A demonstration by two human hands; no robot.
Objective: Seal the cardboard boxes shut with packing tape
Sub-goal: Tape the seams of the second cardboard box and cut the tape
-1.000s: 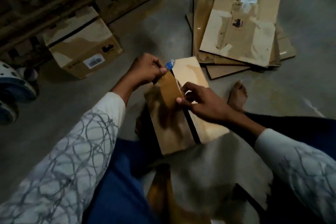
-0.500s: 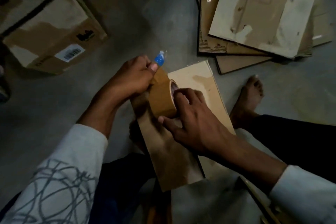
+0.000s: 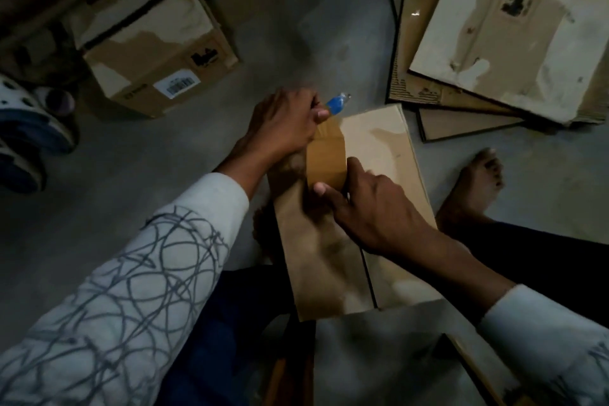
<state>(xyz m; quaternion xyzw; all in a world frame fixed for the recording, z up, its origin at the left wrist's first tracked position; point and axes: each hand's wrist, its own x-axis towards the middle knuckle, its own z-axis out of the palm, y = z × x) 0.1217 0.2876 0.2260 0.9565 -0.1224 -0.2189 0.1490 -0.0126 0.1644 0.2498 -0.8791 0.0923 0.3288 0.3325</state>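
Taping seam | cardboard box (image 3: pixel 389 155) lies under both hands | left hand (image 3: pixel 283 122) curls round blue-handled tool (image 3: pixel 336 102), probably a cutter, thumb pinning tape strip (image 3: pixel 328 137) | right hand (image 3: pixel 372 208) clamps tape roll (image 3: pixel 326 168) just nearer than that pin | risk: strip wrinkles or wanders off open seam (image 3: pixel 367 273) if the pin slips

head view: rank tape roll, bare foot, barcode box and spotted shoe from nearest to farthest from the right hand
1. tape roll, gripped by the right hand, on the box in front of the person
2. bare foot, just to that hand's right
3. barcode box, upper left on the floor
4. spotted shoe, far left edge
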